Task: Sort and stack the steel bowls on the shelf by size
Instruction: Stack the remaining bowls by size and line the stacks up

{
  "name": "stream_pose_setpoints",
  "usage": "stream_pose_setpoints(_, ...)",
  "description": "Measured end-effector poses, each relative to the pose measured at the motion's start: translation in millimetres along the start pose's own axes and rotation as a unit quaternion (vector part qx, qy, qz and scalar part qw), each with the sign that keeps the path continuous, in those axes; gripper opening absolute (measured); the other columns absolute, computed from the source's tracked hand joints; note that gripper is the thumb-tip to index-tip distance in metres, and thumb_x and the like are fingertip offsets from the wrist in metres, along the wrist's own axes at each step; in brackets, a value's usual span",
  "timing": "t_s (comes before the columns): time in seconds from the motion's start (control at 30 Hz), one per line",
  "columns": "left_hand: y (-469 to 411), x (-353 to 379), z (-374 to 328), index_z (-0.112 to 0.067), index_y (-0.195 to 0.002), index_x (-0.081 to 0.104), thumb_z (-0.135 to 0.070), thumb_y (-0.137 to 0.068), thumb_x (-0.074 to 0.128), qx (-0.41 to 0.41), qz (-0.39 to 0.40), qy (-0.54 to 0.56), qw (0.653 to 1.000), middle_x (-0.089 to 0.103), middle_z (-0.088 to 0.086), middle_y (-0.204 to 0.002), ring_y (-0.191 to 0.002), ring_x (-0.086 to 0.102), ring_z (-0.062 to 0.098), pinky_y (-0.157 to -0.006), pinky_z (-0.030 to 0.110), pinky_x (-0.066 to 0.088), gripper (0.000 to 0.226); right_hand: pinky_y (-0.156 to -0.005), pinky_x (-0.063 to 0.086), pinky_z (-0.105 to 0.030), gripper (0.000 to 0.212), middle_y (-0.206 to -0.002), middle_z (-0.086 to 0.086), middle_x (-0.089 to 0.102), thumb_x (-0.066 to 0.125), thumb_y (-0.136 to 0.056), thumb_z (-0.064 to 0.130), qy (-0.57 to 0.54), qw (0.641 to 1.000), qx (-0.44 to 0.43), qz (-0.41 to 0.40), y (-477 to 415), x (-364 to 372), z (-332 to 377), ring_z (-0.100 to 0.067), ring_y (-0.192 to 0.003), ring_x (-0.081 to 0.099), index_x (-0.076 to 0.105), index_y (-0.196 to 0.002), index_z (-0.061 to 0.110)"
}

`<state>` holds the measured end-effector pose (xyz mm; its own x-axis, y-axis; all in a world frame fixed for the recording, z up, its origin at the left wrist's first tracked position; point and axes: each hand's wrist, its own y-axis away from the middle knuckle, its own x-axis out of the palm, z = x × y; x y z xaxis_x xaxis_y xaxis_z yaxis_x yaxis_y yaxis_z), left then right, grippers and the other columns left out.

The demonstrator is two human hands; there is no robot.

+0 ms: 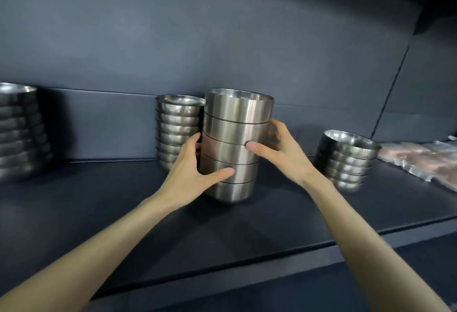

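Dark shelf (173,225), left hand (190,170), right hand (279,153) gripping bowl stack (235,138)

Head view, sole camera, wide-angle: worn on the person's head, facing forward and slightly down at the shelf (247,232). Range close, within reach; bowl stack (237,114) near frame centre, back panel (197,39) filling the upper half.

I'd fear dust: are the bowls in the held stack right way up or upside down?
Right way up: the held stack shows the open inside of its top bowl, between left hand and right hand.
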<state>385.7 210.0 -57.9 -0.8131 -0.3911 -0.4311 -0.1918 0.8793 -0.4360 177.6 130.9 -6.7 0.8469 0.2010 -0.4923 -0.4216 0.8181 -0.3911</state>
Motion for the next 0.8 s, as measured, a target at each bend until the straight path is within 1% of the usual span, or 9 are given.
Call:
stream_pose_setpoints(0.1,5.9,13.8,-2.7,-0.030,-0.149,0.014,-0.072,-0.049,0.072,-0.037,-0.027,0.030,0.998,0.033,-0.011,-0.148,-0.128,0.036,0.003,-0.101,0.024,0.034,0.123,-0.079,0.046,-0.009,0.095,-0.118,0.032,0.051,0.073,-0.057,0.070,-0.034,0.998,-0.022,0.045,-7.9,0.6,-11.8,0.019,-0.103,0.053,0.031,-0.136,0.039)
stream_pose_setpoints(0.23,11.7,26.3,-4.7,-0.032,-0.149,0.015,-0.070,-0.051,0.075,-0.076,-0.050,0.047,0.995,0.030,-0.011,-0.149,-0.129,0.031,0.002,-0.101,0.023,0.030,0.121,-0.096,0.046,-0.027,0.092,-0.120,0.031,0.053,0.077,-0.055,0.068,-0.084,0.992,-0.031,0.084,-22.1,3.2,-26.2,0.006,-0.114,0.053,0.032,-0.132,0.043)
stream_pose_setpoints(0.33,13.0,29.8,-6.7,-0.035,-0.148,0.015,-0.065,-0.053,0.077,-0.093,-0.048,0.054,0.993,0.035,-0.018,-0.140,-0.120,0.038,-0.004,-0.087,0.007,0.035,0.117,-0.101,0.048,-0.039,0.099,-0.121,0.028,0.057,0.078,-0.052,0.071,-0.106,0.988,-0.032,0.110,-28.3,6.2,-34.1,0.001,-0.116,0.055,0.034,-0.135,0.040)
stream_pose_setpoints(0.4,13.1,32.3,-7.2,-0.037,-0.148,0.009,-0.063,-0.053,0.076,-0.104,-0.045,0.059,0.992,0.036,-0.025,-0.133,-0.113,0.040,-0.008,-0.075,0.002,0.038,0.120,-0.097,0.049,-0.036,0.104,-0.116,0.032,0.059,0.077,-0.049,0.074,-0.111,0.985,-0.029,0.129,-30.6,7.7,-38.3,0.006,-0.110,0.057,0.033,-0.136,0.040)
stream_pose_setpoints(0.53,12.7,34.8,-4.3,-0.041,-0.148,0.004,-0.062,-0.054,0.080,-0.113,-0.040,0.065,0.991,0.033,-0.035,-0.126,-0.111,0.041,-0.012,-0.076,0.003,0.037,0.123,-0.090,0.049,-0.031,0.108,-0.110,0.035,0.060,0.075,-0.046,0.078,-0.116,0.982,-0.018,0.150,-33.6,10.5,-45.0,0.008,-0.104,0.060,0.033,-0.137,0.037)
stream_pose_setpoints(0.6,11.5,34.8,-2.0,-0.044,-0.145,0.011,-0.060,-0.055,0.083,-0.112,-0.042,0.066,0.991,0.038,-0.033,-0.130,-0.117,0.044,-0.007,-0.085,0.008,0.042,0.117,-0.091,0.050,-0.033,0.105,-0.109,0.032,0.062,0.075,-0.044,0.079,-0.117,0.982,-0.014,0.146,-34.1,11.4,-46.7,0.004,-0.106,0.061,0.037,-0.133,0.038)
stream_pose_setpoints(0.67,9.0,34.7,1.8,-0.040,-0.145,0.020,-0.058,-0.053,0.083,-0.112,-0.051,0.062,0.991,0.043,-0.019,-0.139,-0.123,0.048,0.007,-0.099,0.025,0.044,0.113,-0.088,0.051,-0.031,0.102,-0.105,0.032,0.063,0.075,-0.042,0.080,-0.123,0.983,-0.012,0.136,-34.1,11.7,-47.0,0.001,-0.104,0.062,0.042,-0.128,0.037)
stream_pose_setpoints(0.73,8.2,34.6,2.5,-0.039,-0.145,0.023,-0.056,-0.052,0.085,-0.110,-0.057,0.067,0.990,0.047,-0.014,-0.139,-0.121,0.051,0.009,-0.103,0.035,0.045,0.113,-0.085,0.051,-0.030,0.098,-0.105,0.029,0.065,0.077,-0.041,0.078,-0.131,0.983,-0.010,0.127,-33.1,11.4,-45.6,-0.001,-0.102,0.064,0.046,-0.125,0.038)
stream_pose_setpoints(0.8,9.1,34.5,2.5,-0.038,-0.143,0.027,-0.055,-0.051,0.086,-0.103,-0.062,0.073,0.990,0.051,-0.016,-0.135,-0.117,0.056,0.007,-0.101,0.036,0.047,0.111,-0.085,0.053,-0.032,0.097,-0.107,0.024,0.067,0.078,-0.041,0.077,-0.137,0.983,-0.009,0.120,-31.2,11.0,-43.7,-0.003,-0.101,0.065,0.047,-0.123,0.038)
